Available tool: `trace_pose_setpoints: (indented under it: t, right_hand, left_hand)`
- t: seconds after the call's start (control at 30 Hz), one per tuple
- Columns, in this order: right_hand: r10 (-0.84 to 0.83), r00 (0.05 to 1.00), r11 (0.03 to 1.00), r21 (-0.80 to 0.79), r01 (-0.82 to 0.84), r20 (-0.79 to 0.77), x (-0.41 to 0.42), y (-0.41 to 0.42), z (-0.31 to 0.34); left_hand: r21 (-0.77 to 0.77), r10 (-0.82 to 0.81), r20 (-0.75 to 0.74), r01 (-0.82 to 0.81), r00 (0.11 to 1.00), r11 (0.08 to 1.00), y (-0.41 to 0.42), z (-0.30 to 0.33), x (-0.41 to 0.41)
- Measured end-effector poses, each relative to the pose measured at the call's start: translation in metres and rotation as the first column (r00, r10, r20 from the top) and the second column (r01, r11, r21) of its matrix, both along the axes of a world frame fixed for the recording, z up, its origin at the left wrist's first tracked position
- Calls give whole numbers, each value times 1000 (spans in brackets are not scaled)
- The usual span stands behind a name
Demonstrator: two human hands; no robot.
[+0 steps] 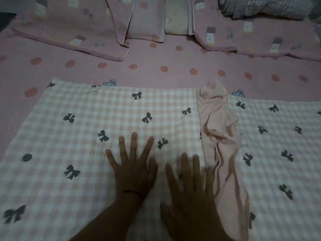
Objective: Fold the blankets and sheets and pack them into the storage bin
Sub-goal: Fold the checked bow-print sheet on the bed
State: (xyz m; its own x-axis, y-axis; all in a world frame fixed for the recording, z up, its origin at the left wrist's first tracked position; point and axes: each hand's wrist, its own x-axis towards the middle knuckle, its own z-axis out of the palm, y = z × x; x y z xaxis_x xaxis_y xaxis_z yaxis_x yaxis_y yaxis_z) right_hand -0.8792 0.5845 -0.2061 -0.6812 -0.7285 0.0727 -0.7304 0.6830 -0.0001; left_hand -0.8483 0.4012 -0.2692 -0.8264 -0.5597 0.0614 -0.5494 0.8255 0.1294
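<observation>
Both hands lie flat, fingers straight and spread, pressing on the blanket (83, 133); neither grips anything. Going left to right: the left hand (133, 173) rests palm down near the middle of the checked panel, a thin dark band at its wrist, and the right hand (189, 185), blurred, lies just beside it with its outer fingers near the pink edge (220, 136).

The blanket is spread on the bed (156, 66), covering the near half of the view. Its left part looks folded over: the checked, bow-printed panel ends in a straight vertical edge where the plain pink underside bunches up in wrinkles, and a second checked stretch (278, 145) lies flat to the right of that. Judging from this, one fold is made and being smoothed, and the piece is far from a packable size. Its long axis seems to run left to right across the bed, with both ends going out of view; the fold line runs away from the person, toward the pillows (69, 28) at the top.

Further folds remain, I would say, and then the packing. A bundled grey-checked cover (264, 7) lies at the far right corner, apparently also waiting. No storage bin is visible, so nothing can be said of what is already packed.
</observation>
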Motion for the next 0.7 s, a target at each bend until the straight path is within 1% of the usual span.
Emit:
trace_pose_setpoints:
  t: [0.07, 0.13, 0.17, 0.2, 0.27, 0.33, 0.37, 0.4, 0.43, 0.47, 0.5, 0.53, 0.6, 0.63, 0.67, 0.7]
  right_hand:
    - [-52, 998, 997, 67, 49, 45, 22, 44, -21]
    - [-90, 987, 992, 104, 76, 132, 17, 60, -32]
    - [-76, 984, 994, 92, 62, 164, 13, 60, -34]
    - [-67, 986, 996, 60, 58, 152, 11, 60, -35]
    - [-26, 991, 999, 43, 21, 133, 16, 63, -41]
    - [-35, 989, 999, 2, 35, 145, 11, 64, -50]
    - [-35, 984, 998, -35, 42, 176, 6, 66, -53]
    - [-22, 979, 996, -81, 39, 203, 13, 70, -58]
    - [-13, 974, 996, -84, 33, 227, 2, 67, -60]
    - [-9, 970, 996, -87, 31, 243, 5, 67, -63]
    - [-12, 968, 996, -84, 35, 252, 8, 64, -62]
    - [-51, 954, 997, -37, 65, 296, 1, 60, -56]
    - [-160, 919, 987, 76, 142, 360, 24, 63, -37]
    - [-213, 911, 976, 114, 185, 353, 39, 71, -22]
    - [-205, 926, 977, 120, 175, 318, 54, 78, -9]
    - [-104, 953, 992, 93, 81, 285, 84, 102, 9]
  left_hand:
    - [-6, 22, 11, -22, 1000, 1000, -2, 1, -4]
    - [-1, 35, 27, -35, 999, 999, -3, 2, -6]
    - [5, 46, 38, -46, 998, 999, -2, 2, -6]
    - [2, 55, 42, -55, 998, 998, -1, 1, -6]
    - [42, 48, 75, -51, 996, 998, 0, 1, -3]
    - [128, 14, 128, -31, 992, 991, -8, 9, -9]
    - [185, -24, 169, -7, 985, 983, -9, 17, -6]
    - [227, -68, 209, 20, 975, 974, -2, 26, 15]
    - [271, -121, 217, 59, 969, 961, 6, 36, 20]
    - [269, -161, 223, 98, 961, 958, 25, 47, 48]
    - [218, -184, 221, 136, 958, 967, 52, 57, 82]
    - [148, -191, 185, 165, 964, 975, 80, 62, 105]
    - [-5, -175, 87, 176, 981, 984, 153, 72, 182]
    - [-22, -155, 53, 156, 986, 987, 191, 72, 216]
    - [-2, -115, 38, 115, 993, 993, 220, 67, 244]
    - [78, -86, 55, 82, 995, 994, 256, 68, 279]
